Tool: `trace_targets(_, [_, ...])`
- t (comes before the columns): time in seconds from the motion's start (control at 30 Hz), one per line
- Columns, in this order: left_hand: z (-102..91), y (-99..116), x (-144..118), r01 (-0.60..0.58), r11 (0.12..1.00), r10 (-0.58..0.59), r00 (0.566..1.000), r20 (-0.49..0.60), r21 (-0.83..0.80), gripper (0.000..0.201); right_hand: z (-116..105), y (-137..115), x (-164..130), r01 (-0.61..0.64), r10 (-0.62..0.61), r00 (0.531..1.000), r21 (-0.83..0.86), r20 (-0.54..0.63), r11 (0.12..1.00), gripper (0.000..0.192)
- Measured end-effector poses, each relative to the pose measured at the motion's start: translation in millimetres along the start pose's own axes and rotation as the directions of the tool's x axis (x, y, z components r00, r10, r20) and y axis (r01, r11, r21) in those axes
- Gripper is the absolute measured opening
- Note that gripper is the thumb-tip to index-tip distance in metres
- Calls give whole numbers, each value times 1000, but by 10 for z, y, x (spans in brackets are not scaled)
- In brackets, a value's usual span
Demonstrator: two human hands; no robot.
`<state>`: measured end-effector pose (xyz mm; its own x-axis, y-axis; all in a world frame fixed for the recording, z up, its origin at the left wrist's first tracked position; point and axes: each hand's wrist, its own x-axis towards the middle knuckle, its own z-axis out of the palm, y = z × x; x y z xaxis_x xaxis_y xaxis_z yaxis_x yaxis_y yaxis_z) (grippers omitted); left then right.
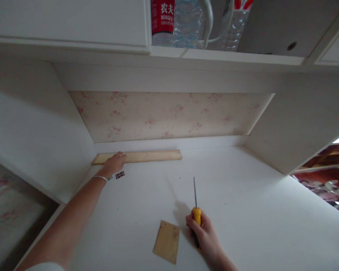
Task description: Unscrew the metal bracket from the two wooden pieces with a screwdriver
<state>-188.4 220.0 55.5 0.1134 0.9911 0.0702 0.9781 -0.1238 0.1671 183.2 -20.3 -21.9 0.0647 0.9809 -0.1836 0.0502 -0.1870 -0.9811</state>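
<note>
A long wooden strip at the counter's rear edge is pressed by the flat left hand. A screwdriver is clasped in the right hand, beside a small wooden board.

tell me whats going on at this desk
A person is working at a white desk set in an alcove. The left hand reaches to the back and rests on a long wooden strip lying along the rear wall, with a small metal hinge just beside the wrist. The right hand grips a yellow-handled screwdriver, its shaft pointing away from the person. A small wooden piece lies flat to the left of that hand.
</note>
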Motion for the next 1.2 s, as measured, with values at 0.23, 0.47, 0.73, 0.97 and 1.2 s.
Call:
trace_targets(0.23, [16,1159,-997,-513,846,517,856,-9,-144,31,-27,9,2,5,-5,1000,-7,25,1000,32])
trace_targets(0.47, [327,1843,-1950,-778,566,821,563,98,-274,43,-21,-29,-43,13,-12,1000,-37,10,999,31])
trace_targets(0.73, [242,1790,-2060,-775,597,795,606,23,-209,38,36,-99,-30,2,-1,1000,-61,17,998,34])
trace_targets(0.97, [291,1817,-2120,-815,548,834,549,53,-190,28,11,-42,-13,-5,5,1000,2,7,1000,37])
trace_targets(1.2, [466,1349,-1573,-641,767,641,767,-12,9,21,2,-43,-23,-14,14,1000,6,21,1000,36])
